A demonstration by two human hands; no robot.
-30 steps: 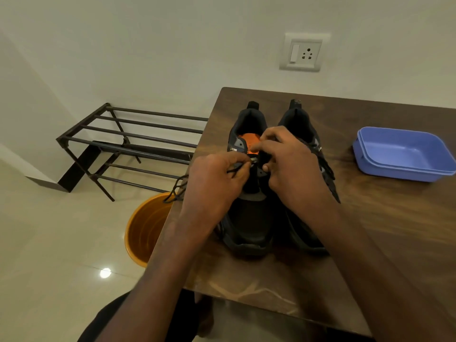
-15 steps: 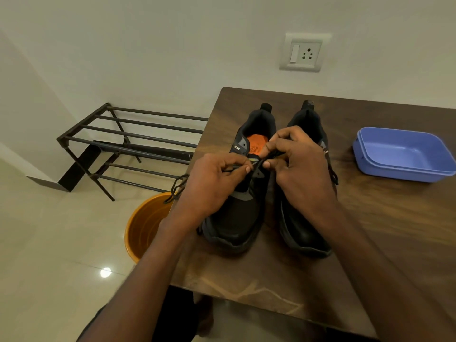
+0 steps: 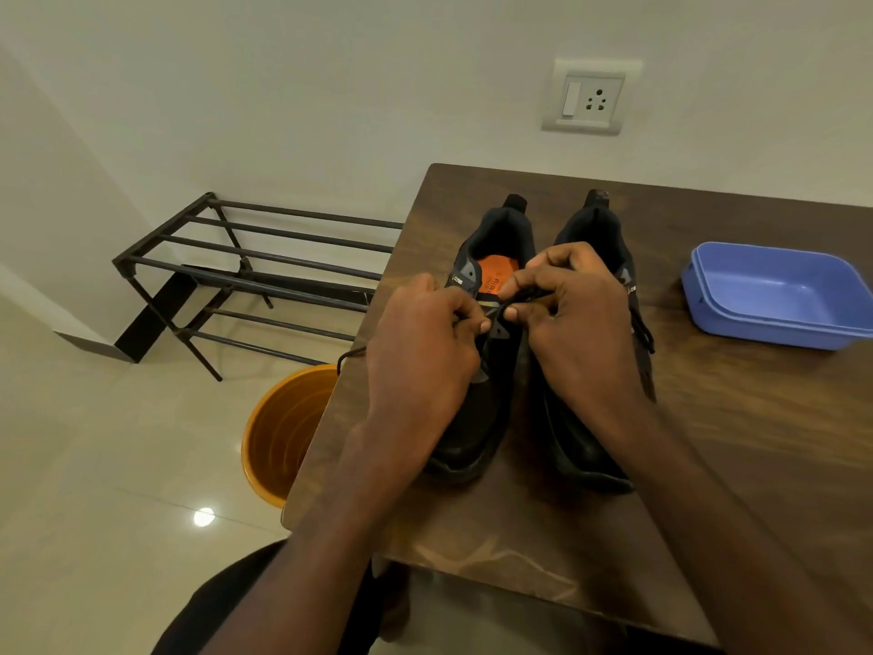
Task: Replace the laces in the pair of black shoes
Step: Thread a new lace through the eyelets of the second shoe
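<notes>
Both hands, left hand (image 3: 420, 352) and right hand (image 3: 574, 319), pinch the black lace (image 3: 524, 300) over the left shoe (image 3: 482, 333), beside the right shoe (image 3: 595, 437) on the desk (image 3: 756, 418). Likely unlacing; next, draw the lace toward 9 o'clock.

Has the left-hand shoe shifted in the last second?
Yes. The left shoe twisted: heel swung right, toward the blue tub; toe left, toward the table edge.
</notes>
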